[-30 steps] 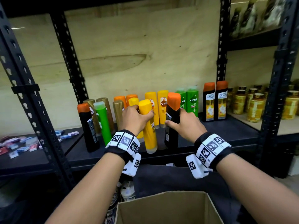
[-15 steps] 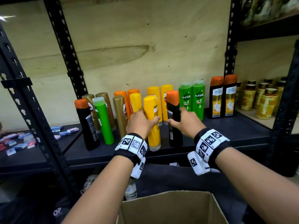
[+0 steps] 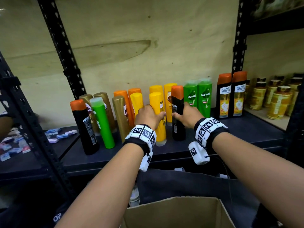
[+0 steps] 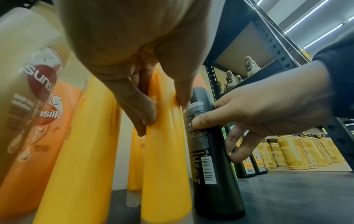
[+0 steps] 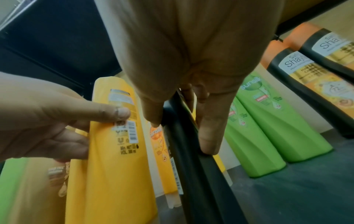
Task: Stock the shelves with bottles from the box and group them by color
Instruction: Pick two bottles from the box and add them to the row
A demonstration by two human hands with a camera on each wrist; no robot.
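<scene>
My left hand (image 3: 148, 115) grips a yellow bottle (image 3: 158, 119) that stands upside down on the dark shelf (image 3: 238, 130); thumb and fingers pinch its sides (image 4: 164, 136). My right hand (image 3: 187, 115) grips a black bottle with an orange top (image 3: 177, 112) right beside it, thumb on its label (image 4: 201, 136), fingers round the far side (image 5: 191, 151). Behind stand more yellow bottles (image 3: 169, 96), orange ones (image 3: 123, 99) and two green sunsilk bottles (image 3: 197, 96). The cardboard box (image 3: 172, 213) sits open below the shelf edge.
Left on the shelf stand another black bottle (image 3: 83, 127), a green one (image 3: 102, 122) and gold ones (image 3: 120, 116). Two black Shayla bottles (image 3: 230, 96) stand right of the green pair. Golden jars (image 3: 278, 101) fill the neighbouring shelf. Black uprights (image 3: 62, 51) frame the bay.
Both hands moved their bottles further back onto the shelf, toward the rear rows; the yellow bottle went from tilted to upright. Both grips are unchanged.
</scene>
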